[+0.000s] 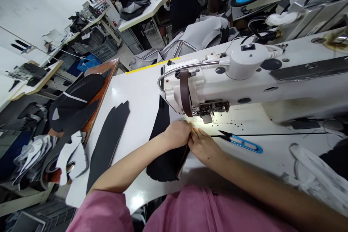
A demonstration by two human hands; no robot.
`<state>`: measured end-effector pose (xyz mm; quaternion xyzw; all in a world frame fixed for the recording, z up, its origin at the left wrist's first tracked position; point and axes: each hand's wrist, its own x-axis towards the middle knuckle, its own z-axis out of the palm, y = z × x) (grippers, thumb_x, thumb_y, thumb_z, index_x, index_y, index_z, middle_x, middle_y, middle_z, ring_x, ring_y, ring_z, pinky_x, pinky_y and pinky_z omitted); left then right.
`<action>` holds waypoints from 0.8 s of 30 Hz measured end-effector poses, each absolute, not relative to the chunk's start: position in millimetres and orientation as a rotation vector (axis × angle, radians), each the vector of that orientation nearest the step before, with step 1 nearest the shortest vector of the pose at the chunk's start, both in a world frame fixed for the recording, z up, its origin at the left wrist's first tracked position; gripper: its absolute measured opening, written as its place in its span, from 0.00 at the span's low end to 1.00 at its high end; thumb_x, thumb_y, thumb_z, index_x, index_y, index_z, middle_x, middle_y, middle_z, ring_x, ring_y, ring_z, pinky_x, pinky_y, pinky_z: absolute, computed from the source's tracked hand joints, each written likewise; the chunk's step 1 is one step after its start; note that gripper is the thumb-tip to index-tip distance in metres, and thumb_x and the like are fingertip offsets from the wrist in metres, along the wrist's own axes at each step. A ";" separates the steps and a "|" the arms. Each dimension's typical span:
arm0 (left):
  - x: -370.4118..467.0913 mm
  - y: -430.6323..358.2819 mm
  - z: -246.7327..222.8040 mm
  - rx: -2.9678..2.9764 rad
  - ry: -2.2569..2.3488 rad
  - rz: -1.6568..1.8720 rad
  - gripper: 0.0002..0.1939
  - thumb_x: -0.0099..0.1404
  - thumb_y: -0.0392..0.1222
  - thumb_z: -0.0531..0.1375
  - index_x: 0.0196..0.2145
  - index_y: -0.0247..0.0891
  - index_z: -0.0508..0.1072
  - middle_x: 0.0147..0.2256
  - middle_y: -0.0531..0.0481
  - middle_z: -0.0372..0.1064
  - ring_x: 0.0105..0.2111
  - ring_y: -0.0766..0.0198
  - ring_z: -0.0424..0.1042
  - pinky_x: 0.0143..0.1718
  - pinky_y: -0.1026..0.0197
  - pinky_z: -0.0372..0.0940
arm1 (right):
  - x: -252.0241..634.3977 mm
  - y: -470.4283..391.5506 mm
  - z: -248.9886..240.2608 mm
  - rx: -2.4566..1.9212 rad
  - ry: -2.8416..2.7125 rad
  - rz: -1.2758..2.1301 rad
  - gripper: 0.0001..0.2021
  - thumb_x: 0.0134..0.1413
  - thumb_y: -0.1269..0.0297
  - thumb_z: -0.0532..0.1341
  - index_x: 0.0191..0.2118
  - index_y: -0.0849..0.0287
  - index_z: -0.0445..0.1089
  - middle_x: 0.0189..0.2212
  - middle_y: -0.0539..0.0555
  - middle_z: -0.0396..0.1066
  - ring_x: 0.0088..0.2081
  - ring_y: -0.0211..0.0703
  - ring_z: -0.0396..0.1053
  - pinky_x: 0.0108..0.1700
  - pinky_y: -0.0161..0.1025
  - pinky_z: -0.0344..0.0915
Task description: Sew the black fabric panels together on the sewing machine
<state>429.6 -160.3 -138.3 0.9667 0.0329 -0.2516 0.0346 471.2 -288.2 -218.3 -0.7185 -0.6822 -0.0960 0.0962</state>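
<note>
A black fabric panel [164, 163] with a reddish seam line along its right edge lies under my hands, in front of the white sewing machine [201, 87]. My left hand [178, 133] is closed on the panel's edge, its fingertips close to the lit needle area. Against it, my right hand [203, 146] pinches the same edge from the right, fingers bent together. The fingertips of both hands meet, and what lies between them is partly hidden. Blue-handled thread snips [243, 143] rest on the table to the right of my right hand.
Another dark panel [110, 137] lies on the white table [141, 90] to the left. A brown side board [102, 69] holds dark pieces and white cut pieces [72, 156]. White cloth [315, 166] lies at right. A person [181, 0] stands beyond piled grey material [202, 32].
</note>
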 end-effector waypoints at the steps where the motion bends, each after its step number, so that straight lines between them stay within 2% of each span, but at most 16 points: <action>1: 429.7 -160.2 -139.7 2.973 0.092 -0.767 0.12 0.63 0.34 0.48 0.43 0.30 0.67 0.36 0.39 0.72 0.37 0.53 0.73 0.35 0.55 0.69 | 472.2 -288.2 -215.0 -2.134 -2.025 -0.274 0.12 0.54 0.77 0.54 0.42 0.75 0.71 0.44 0.74 0.70 0.47 0.55 0.69 0.50 0.47 0.64; 4: 429.0 -159.9 -144.0 3.005 0.088 -0.748 0.13 0.63 0.35 0.49 0.43 0.29 0.66 0.37 0.38 0.70 0.36 0.53 0.73 0.34 0.55 0.69 | 471.1 -293.7 -200.2 -2.117 -2.049 -0.124 0.11 0.51 0.80 0.54 0.37 0.71 0.72 0.38 0.69 0.72 0.42 0.51 0.71 0.45 0.45 0.67; 7: 427.1 -160.5 -145.2 3.038 0.104 -0.751 0.16 0.61 0.34 0.52 0.47 0.28 0.65 0.38 0.37 0.70 0.36 0.52 0.73 0.33 0.55 0.69 | 464.4 -303.9 -189.8 -2.069 -2.036 0.080 0.11 0.48 0.82 0.53 0.34 0.65 0.70 0.30 0.60 0.72 0.33 0.46 0.71 0.38 0.41 0.69; 9: 425.9 -162.0 -143.5 3.044 0.128 -0.776 0.19 0.60 0.34 0.53 0.50 0.28 0.63 0.39 0.37 0.70 0.36 0.51 0.73 0.33 0.55 0.69 | 458.6 -310.1 -192.1 -2.020 -1.997 0.101 0.11 0.48 0.81 0.53 0.33 0.63 0.69 0.29 0.59 0.72 0.33 0.45 0.71 0.40 0.42 0.69; 13: 423.7 -165.3 -140.0 3.048 0.166 -0.827 0.24 0.60 0.32 0.54 0.55 0.28 0.59 0.41 0.37 0.69 0.37 0.51 0.73 0.33 0.55 0.69 | 449.2 -315.8 -213.0 -1.995 -1.923 -0.159 0.09 0.50 0.80 0.53 0.34 0.66 0.70 0.40 0.67 0.72 0.47 0.50 0.70 0.55 0.48 0.60; 19: 418.0 -164.1 -145.4 3.063 0.138 -0.684 0.19 0.61 0.31 0.50 0.51 0.28 0.62 0.42 0.38 0.67 0.40 0.54 0.71 0.36 0.57 0.68 | 446.4 -313.7 -228.1 -2.075 -1.891 -0.371 0.11 0.51 0.77 0.54 0.38 0.73 0.70 0.47 0.75 0.69 0.51 0.57 0.66 0.57 0.53 0.57; 24: 421.1 -161.5 -153.8 3.067 0.151 -0.593 0.14 0.63 0.29 0.47 0.45 0.31 0.66 0.39 0.41 0.67 0.38 0.57 0.70 0.38 0.58 0.67 | 446.8 -312.6 -231.6 -2.145 -1.868 -0.429 0.19 0.55 0.68 0.55 0.48 0.81 0.66 0.51 0.78 0.64 0.55 0.62 0.62 0.58 0.56 0.55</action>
